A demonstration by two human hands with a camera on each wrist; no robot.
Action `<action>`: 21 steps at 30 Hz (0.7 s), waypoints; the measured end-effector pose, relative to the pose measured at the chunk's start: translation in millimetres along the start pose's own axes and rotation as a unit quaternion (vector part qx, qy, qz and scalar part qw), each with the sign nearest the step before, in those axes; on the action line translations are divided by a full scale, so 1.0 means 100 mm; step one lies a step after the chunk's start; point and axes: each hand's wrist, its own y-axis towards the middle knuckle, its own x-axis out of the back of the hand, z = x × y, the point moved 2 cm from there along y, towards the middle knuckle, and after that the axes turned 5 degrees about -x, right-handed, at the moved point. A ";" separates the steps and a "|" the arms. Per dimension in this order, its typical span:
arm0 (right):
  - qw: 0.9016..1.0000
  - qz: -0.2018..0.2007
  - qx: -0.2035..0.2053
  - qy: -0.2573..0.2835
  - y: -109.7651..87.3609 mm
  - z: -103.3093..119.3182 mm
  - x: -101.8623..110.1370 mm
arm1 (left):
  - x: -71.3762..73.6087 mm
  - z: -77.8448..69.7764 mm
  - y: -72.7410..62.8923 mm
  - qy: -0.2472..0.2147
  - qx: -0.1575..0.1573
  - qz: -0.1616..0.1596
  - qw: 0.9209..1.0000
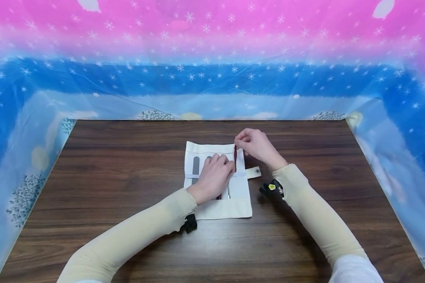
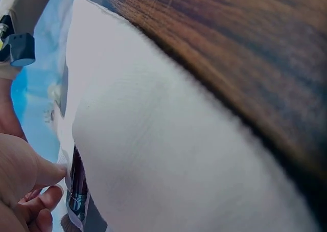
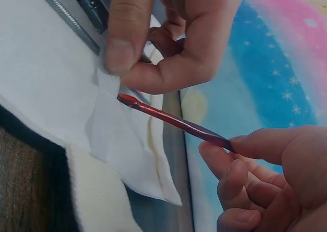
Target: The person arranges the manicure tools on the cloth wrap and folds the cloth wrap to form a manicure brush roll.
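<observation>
Dark wood (image 1: 127, 169) lay under the white pouch (image 1: 230, 209), whose elastic band (image 3: 106, 84) the left hand (image 1: 214, 177) pinched; at its far right, the right hand (image 1: 256, 145) pinched a red stick (image 3: 176, 120).

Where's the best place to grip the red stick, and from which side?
Probably best: pinch the red stick near its far end, from the right, as the right hand does. It is long and slim, and its near tip lies right by the elastic band, which the left hand pinches, leaving little room there.
</observation>
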 end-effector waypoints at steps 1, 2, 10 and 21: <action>1.000 0.003 -0.003 -0.001 0.01 -0.01 -0.01 | 0.00 0.00 0.00 0.000 0.000 -0.001 1.000; 1.000 0.007 -0.005 -0.003 0.01 -0.01 -0.01 | 0.00 0.00 0.00 -0.001 0.000 -0.002 1.000; 0.999 0.022 -0.009 -0.029 -0.01 -0.06 -0.08 | -0.01 -0.01 0.00 0.001 0.000 -0.011 1.000; 0.998 0.026 0.009 -0.056 -0.09 -0.15 -0.18 | -0.01 0.00 0.00 0.005 0.007 -0.001 1.000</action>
